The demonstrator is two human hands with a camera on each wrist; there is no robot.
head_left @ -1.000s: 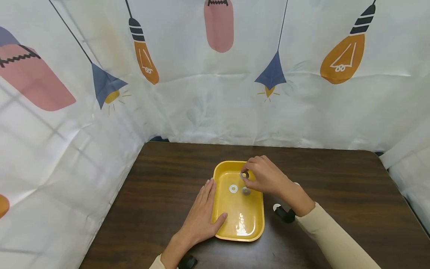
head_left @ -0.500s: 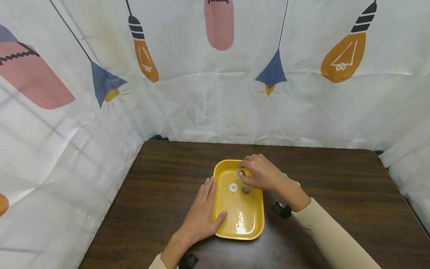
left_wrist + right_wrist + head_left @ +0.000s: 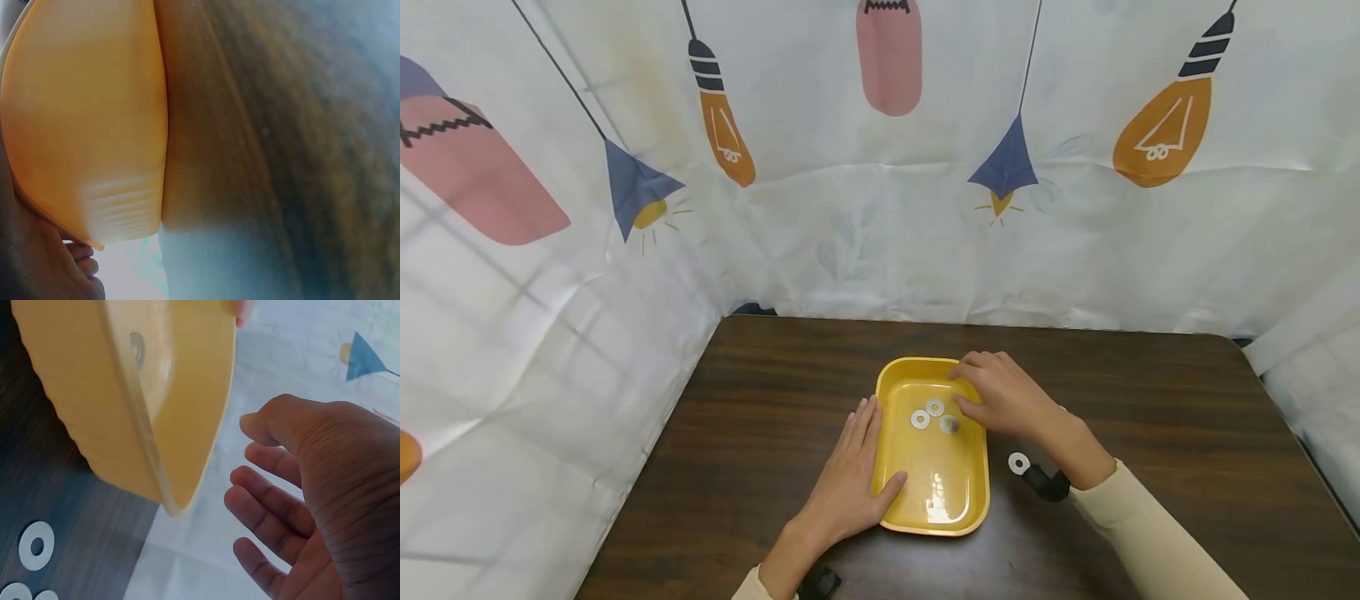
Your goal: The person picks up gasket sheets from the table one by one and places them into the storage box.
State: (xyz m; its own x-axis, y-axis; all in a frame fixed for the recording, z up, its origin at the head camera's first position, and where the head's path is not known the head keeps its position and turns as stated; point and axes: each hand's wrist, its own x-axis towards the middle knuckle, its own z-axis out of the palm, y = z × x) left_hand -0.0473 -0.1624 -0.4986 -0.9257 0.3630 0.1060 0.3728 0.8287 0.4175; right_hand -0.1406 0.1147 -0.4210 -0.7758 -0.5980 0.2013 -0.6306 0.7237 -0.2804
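My left hand (image 3: 846,479) rests with straight fingers along the left rim of the yellow tray (image 3: 925,500), thumb reaching over the edge. In the left wrist view the tray's outer wall (image 3: 87,112) stands beside the palm. Three flat washers lie grouped on the tray floor: a left one (image 3: 913,419), an upper one (image 3: 928,407) and a right one (image 3: 942,425). My right hand (image 3: 1003,396) hovers over the tray's upper right edge, thumb and fingers apart. The right wrist view shows its fingers (image 3: 265,519) loosely bent with nothing between them.
On the dark wooden table (image 3: 790,375), a loose washer (image 3: 1012,464) lies right of the tray by the right wrist's black camera (image 3: 1047,483). Several washers, including one upright in the right wrist view (image 3: 24,547), lie there. A printed curtain (image 3: 880,233) hangs behind the table.
My right hand lets go of a washer, which now lies with the others on the tray floor, and draws slightly right with fingers spread. The left hand stays on the rim.
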